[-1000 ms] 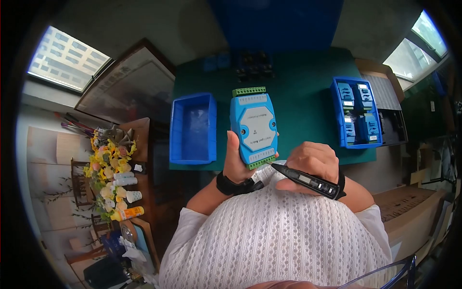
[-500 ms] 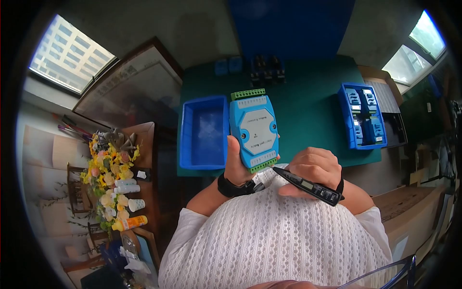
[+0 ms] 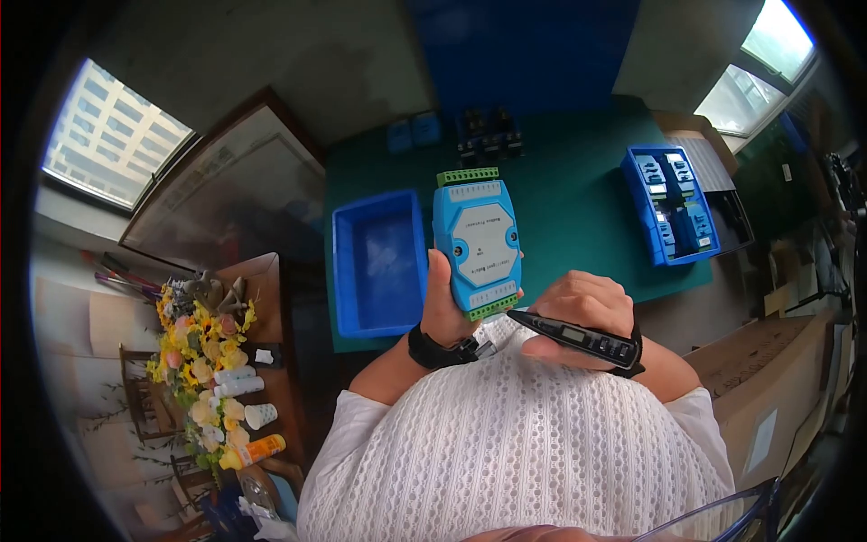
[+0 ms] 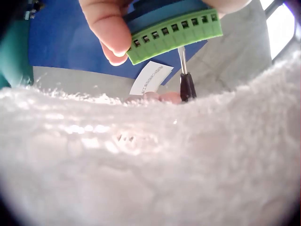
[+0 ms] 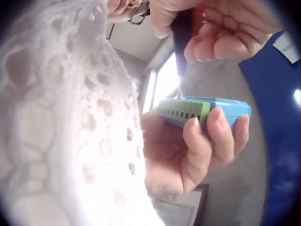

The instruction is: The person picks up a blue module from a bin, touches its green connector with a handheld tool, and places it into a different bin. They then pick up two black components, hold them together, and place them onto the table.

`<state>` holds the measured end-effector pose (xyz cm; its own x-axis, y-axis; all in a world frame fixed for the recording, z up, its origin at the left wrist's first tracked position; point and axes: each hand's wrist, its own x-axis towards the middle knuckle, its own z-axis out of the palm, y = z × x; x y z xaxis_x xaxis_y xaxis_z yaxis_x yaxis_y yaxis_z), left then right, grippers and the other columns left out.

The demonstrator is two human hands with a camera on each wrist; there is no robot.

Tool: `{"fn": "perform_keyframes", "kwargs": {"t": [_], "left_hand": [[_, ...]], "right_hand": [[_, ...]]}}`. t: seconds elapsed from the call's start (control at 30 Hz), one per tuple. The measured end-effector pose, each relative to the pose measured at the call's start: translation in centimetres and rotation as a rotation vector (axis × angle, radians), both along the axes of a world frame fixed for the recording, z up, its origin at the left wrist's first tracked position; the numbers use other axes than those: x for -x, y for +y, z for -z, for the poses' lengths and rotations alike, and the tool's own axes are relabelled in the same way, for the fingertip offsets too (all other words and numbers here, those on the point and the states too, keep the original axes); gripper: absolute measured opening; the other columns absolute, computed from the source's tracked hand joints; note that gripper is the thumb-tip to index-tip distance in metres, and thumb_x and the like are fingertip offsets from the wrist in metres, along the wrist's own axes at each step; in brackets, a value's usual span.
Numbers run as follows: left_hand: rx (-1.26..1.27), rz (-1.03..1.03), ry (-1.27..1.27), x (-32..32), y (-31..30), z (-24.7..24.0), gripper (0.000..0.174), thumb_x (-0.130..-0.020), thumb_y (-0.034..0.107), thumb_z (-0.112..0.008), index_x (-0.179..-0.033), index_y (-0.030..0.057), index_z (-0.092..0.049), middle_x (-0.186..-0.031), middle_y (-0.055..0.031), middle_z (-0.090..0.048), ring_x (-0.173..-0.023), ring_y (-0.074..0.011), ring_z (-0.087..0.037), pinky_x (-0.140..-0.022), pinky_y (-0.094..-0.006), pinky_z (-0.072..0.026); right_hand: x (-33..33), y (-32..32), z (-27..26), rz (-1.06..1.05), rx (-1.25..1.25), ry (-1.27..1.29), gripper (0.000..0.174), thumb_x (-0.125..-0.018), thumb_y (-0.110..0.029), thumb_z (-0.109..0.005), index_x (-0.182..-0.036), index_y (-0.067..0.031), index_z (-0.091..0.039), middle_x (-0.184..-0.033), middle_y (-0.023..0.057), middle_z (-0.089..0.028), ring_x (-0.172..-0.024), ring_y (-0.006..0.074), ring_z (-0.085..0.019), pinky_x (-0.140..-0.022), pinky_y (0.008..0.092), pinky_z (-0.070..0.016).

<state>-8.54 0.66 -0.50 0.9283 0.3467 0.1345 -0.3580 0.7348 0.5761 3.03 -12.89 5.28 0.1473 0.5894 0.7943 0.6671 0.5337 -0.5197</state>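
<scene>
In the head view my left hand [image 3: 440,307] grips a blue module [image 3: 477,239] with a pale label, its fingers wrapped round the sides. Green screw terminal blocks run along its far and near ends. My right hand [image 3: 591,307] holds a black voltage tester pen [image 3: 578,335] with a small display, slanted toward the module. From the left wrist, the pen's metal shaft [image 4: 182,59] meets the near green terminal block [image 4: 176,35]. The right wrist view shows the shaft coming down onto the top of that block, with left fingers [image 5: 197,146] curled under the module.
A blue bin [image 3: 379,262] stands on the green table [image 3: 569,217], left of the module. Another blue bin [image 3: 673,203] at the right holds several modules. Dark devices [image 3: 489,135] and two blue pieces [image 3: 414,133] lie at the back. Flowers [image 3: 203,352] and bottles crowd a side table.
The head camera has shifted, so the table and bins sit differently in view. Both hands keep nearly the same grip, with the pen tip staying at the near terminal block.
</scene>
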Motion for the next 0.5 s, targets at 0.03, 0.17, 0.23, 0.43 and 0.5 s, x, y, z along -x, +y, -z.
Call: {"fn": "perform_keyframes", "kwargs": {"t": [0.03, 0.17, 0.23, 0.43, 0.5], "left_hand": [[0.004, 0.013, 0.004, -0.1, 0.2, 0.0, 0.085, -0.082, 0.071, -0.025, -0.130, 0.0023, -0.034, -0.112, -0.0212, -0.054, -0.082, -0.0282, -0.064, -0.061, -0.0336, -0.0566], [0.016, 0.020, 0.070, -0.5, 0.3, -0.5, 0.080, -0.085, 0.068, -0.024, -0.129, 0.0034, -0.035, -0.110, -0.0186, -0.054, -0.087, -0.0249, -0.063, -0.066, -0.0338, -0.0561], [-0.014, 0.070, 0.067, -0.5, 0.9, -0.4, 0.077, -0.086, 0.066, -0.024, -0.129, 0.0045, -0.036, -0.112, -0.0145, -0.054, -0.095, -0.0222, -0.060, -0.069, -0.0347, -0.0559], [0.077, 0.124, 0.077, -1.0, 1.6, 0.2, 0.076, -0.086, 0.066, -0.024, -0.130, 0.0048, -0.035, -0.115, -0.0147, -0.052, -0.096, -0.0224, -0.059, -0.069, -0.0356, -0.0559], [0.090, 0.172, 0.005, -1.1, 2.0, 0.4, 0.076, -0.086, 0.066, -0.024, -0.130, 0.0046, -0.035, -0.116, -0.0144, -0.051, -0.097, -0.0225, -0.059, -0.069, -0.0357, -0.0559]], "right_hand": [[0.0, 0.0, -0.1, -0.003, 0.034, 0.017, 0.035, -0.064, -0.026, -0.081, -0.074, -0.0037, -0.056, -0.064, 0.0063, -0.058, -0.053, 0.0178, -0.058, -0.045, 0.0253, -0.0423], [0.0, 0.1, -0.2, -0.042, 0.145, 0.063, 0.029, -0.068, -0.019, -0.077, -0.082, -0.0040, -0.057, -0.069, 0.0071, -0.058, -0.059, 0.0192, -0.058, -0.051, 0.0272, -0.0437], [-0.1, 0.1, -0.4, -0.063, 0.225, 0.063, 0.026, -0.070, -0.015, -0.076, -0.085, -0.0046, -0.057, -0.070, 0.0073, -0.058, -0.062, 0.0199, -0.058, -0.053, 0.0284, -0.0439], [-0.7, 0.2, -1.7, -0.105, 0.394, -0.006, 0.024, -0.069, -0.008, -0.074, -0.089, -0.0055, -0.059, -0.069, 0.0073, -0.057, -0.062, 0.0214, -0.056, -0.055, 0.0301, -0.0434], [-0.9, 0.3, -1.8, -0.098, 0.378, -0.064, 0.025, -0.069, -0.008, -0.073, -0.090, -0.0046, -0.059, -0.070, 0.0078, -0.057, -0.062, 0.0217, -0.057, -0.055, 0.0302, -0.0439]]}}
